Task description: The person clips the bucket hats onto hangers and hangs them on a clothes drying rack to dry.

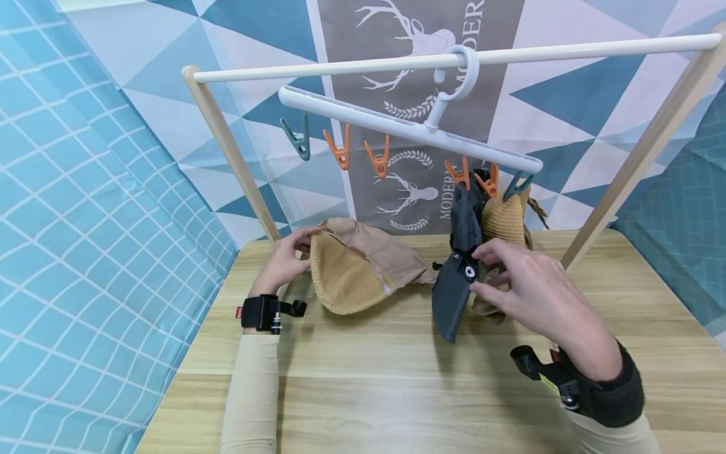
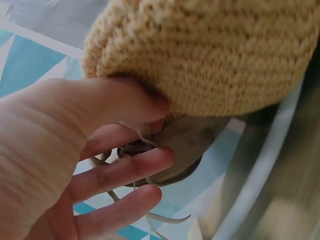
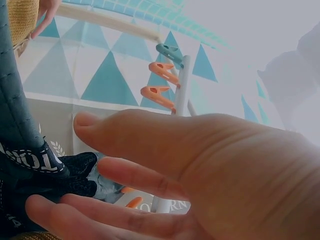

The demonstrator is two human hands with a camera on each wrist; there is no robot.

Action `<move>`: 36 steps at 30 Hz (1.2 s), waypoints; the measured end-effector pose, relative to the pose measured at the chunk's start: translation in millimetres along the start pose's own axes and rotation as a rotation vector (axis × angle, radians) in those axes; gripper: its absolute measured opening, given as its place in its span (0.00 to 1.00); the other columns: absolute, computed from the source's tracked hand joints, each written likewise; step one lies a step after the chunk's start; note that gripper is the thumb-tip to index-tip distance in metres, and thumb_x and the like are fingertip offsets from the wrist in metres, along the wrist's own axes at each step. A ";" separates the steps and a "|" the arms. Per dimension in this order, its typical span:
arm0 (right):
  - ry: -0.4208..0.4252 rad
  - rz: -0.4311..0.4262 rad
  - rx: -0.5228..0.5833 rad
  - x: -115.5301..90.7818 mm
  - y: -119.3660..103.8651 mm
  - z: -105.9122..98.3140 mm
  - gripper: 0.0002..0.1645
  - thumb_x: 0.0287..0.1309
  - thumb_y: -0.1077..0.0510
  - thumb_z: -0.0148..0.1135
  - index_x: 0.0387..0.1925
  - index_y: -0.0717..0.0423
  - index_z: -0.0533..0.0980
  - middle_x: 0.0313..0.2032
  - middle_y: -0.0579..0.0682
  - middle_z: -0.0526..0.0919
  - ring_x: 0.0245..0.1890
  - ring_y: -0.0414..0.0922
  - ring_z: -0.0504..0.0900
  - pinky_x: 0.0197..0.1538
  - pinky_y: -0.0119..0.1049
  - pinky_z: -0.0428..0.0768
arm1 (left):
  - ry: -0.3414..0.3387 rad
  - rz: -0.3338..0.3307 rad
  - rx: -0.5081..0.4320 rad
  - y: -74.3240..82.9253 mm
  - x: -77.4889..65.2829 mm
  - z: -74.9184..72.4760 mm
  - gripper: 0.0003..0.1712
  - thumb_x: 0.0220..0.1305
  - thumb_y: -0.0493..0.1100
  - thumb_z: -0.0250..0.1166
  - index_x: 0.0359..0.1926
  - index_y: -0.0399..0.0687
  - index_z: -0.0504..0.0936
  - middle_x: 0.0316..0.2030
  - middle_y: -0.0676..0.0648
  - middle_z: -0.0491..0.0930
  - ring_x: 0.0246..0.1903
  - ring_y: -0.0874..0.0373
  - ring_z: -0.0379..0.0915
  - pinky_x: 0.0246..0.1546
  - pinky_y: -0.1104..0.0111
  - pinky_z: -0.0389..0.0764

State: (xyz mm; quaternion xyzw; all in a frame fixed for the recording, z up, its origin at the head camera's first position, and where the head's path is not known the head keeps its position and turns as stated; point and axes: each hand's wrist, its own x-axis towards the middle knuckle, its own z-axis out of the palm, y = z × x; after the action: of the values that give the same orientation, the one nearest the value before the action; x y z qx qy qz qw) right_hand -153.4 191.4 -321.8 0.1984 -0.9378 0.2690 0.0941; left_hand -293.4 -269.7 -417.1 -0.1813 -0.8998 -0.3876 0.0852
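My left hand [image 1: 286,258] pinches the edge of a tan woven sun hat [image 1: 343,277] with beige cloth attached [image 1: 382,249]. In the left wrist view, the thumb presses on the weave [image 2: 210,60] while the other fingers spread below it. The hat lies tilted over the table. My right hand [image 1: 530,287] is beside a dark grey cap [image 1: 450,302] with a black band and star badge, its fingers parted around nothing. That cap hangs below orange clips [image 1: 460,173]. Behind it hangs another woven hat [image 1: 503,221], near a green clip [image 1: 518,184].
A white hanger [image 1: 397,128] hangs tilted from the white rail [image 1: 351,65] of a wooden stand [image 1: 232,151]. On its left side hang a green clip [image 1: 299,139] and two orange clips [image 1: 339,150]. The wooden table [image 1: 363,391] meets a patterned backdrop.
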 end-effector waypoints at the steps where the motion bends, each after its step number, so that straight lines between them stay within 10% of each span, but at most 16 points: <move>1: -0.001 -0.001 0.001 0.1 -0.2 -0.1 0.26 0.67 0.53 0.82 0.62 0.55 0.83 0.52 0.60 0.94 0.41 0.49 0.97 0.41 0.49 0.90 | 0.004 0.005 0.042 0.1 -0.2 -0.2 0.42 0.68 0.28 0.74 0.81 0.42 0.75 0.51 0.32 0.89 0.51 0.36 0.88 0.58 0.41 0.86; 7: -0.007 -0.002 -0.004 0.2 -1.0 0.4 0.26 0.66 0.53 0.83 0.61 0.55 0.83 0.51 0.58 0.94 0.41 0.48 0.97 0.41 0.49 0.90 | 0.038 0.017 0.249 -2.8 0.6 4.5 0.53 0.58 0.32 0.79 0.84 0.49 0.71 0.55 0.34 0.74 0.51 0.39 0.73 0.51 0.51 0.77; 14: -0.011 0.005 0.003 0.5 -1.0 0.7 0.26 0.66 0.54 0.83 0.61 0.55 0.83 0.50 0.58 0.94 0.41 0.48 0.97 0.41 0.48 0.91 | -0.031 0.112 0.237 -6.5 5.5 11.1 0.48 0.60 0.39 0.80 0.81 0.45 0.75 0.81 0.27 0.65 0.81 0.24 0.60 0.78 0.26 0.67; 26: -0.011 0.002 0.011 -0.1 -1.3 0.5 0.25 0.66 0.54 0.83 0.60 0.55 0.84 0.49 0.56 0.95 0.41 0.48 0.97 0.40 0.47 0.91 | -0.139 0.043 0.224 -6.3 9.7 26.7 0.23 0.69 0.36 0.58 0.57 0.47 0.93 0.58 0.38 0.93 0.53 0.41 0.89 0.58 0.45 0.86; 36: -0.016 0.007 0.020 -0.1 -1.1 -0.1 0.25 0.66 0.55 0.83 0.60 0.55 0.83 0.50 0.58 0.95 0.42 0.49 0.97 0.40 0.47 0.91 | -0.120 -0.002 0.213 -1.1 9.7 24.3 0.22 0.75 0.35 0.56 0.63 0.45 0.88 0.64 0.35 0.89 0.66 0.33 0.84 0.69 0.38 0.81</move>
State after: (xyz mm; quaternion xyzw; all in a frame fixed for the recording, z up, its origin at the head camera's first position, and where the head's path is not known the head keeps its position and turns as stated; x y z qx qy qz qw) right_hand -152.8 190.6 -321.2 0.1982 -0.9365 0.2769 0.0838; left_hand -303.1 -250.2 -431.7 -0.1933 -0.9395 -0.2783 0.0499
